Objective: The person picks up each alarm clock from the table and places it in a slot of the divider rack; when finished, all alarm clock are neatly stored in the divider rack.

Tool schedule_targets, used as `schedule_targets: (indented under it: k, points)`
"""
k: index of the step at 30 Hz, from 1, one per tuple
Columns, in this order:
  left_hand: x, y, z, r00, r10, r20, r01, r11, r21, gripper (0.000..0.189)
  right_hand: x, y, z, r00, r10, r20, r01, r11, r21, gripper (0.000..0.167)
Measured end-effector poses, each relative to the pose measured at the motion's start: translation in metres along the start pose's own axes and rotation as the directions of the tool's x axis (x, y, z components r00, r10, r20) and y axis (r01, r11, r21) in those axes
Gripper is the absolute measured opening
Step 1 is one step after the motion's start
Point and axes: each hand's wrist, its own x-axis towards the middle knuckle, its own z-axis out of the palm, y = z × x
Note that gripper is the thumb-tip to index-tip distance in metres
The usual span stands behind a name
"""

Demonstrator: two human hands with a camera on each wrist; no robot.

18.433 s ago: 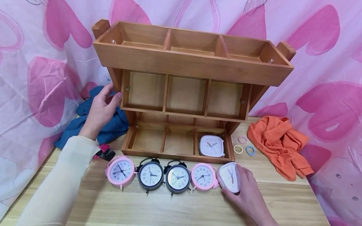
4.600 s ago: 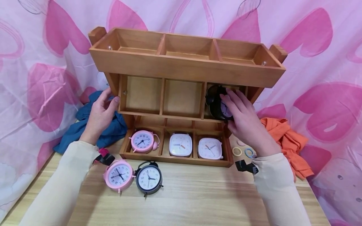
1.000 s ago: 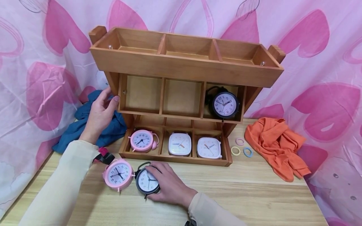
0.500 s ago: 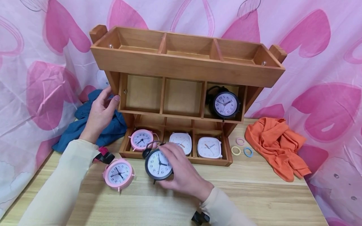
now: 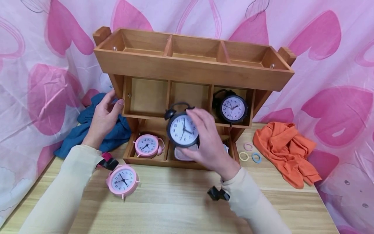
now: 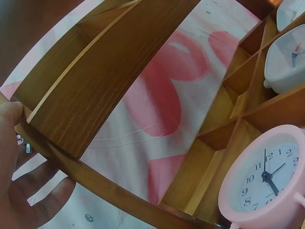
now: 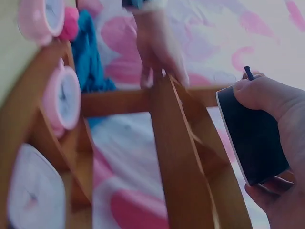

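My right hand [image 5: 208,143] grips a black twin-bell alarm clock [image 5: 183,130] by its right side, thumb underneath and fingers on top. It is in the air before the middle of the three-tier wooden shelf [image 5: 193,68]. In the right wrist view the clock's dark side [image 7: 252,136] shows between thumb and fingers. My left hand [image 5: 103,118] holds the shelf's left side, thumb in front and fingers behind. Another black alarm clock [image 5: 232,108] stands in the middle tier's right compartment. In the bottom tier sit a pink clock [image 5: 146,145] and a white clock [image 5: 183,154], partly covered by my right hand.
On the table [image 5: 163,208], a second pink alarm clock [image 5: 122,180] lies near my left wrist. Blue cloth [image 5: 87,130] is bunched at left, orange cloth [image 5: 284,149] at right. Several small rings, one blue [image 5: 256,158], lie beside the shelf. A patterned curtain [image 5: 336,113] hangs behind.
My right hand has lifted the black alarm clock off the table and carried it up and right to the shelf. Earlier, other clocks went from the table into compartments. My left hand stays put.
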Motion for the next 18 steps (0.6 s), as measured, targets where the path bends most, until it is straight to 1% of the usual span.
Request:
schedule_targets:
  k: [4, 7, 10, 14, 18]
  points:
    - [0.0, 0.0, 0.0, 1.0, -0.009, 0.001, 0.009, 1.0, 0.003, 0.054, 0.016, 0.015, -0.006, 1.0, 0.009, -0.017, -0.01, 0.998, -0.058, 0.099]
    - [0.0, 0.0, 0.001, 1.0, -0.012, 0.002, 0.012, 1.0, 0.003, 0.054, 0.024, 0.027, -0.006, 0.999, 0.026, -0.029, -0.028, 0.995, -0.099, 0.098]
    - [0.0, 0.0, 0.001, 1.0, -0.011, 0.004, 0.011, 1.0, 0.004, 0.055, 0.03, 0.037, -0.005, 0.998, 0.046, -0.037, -0.051, 0.989, -0.137, 0.098]
    - [-0.001, 0.0, 0.001, 1.0, -0.01, 0.003, 0.01, 1.0, 0.002, 0.055, 0.036, 0.045, -0.002, 0.997, 0.077, -0.025, -0.08, 0.978, -0.191, 0.1]
    - [0.0, 0.0, 0.001, 1.0, -0.014, -0.001, 0.014, 1.0, -0.004, 0.056, 0.039, 0.049, 0.003, 0.997, 0.078, -0.016, -0.079, 0.969, -0.233, 0.098]
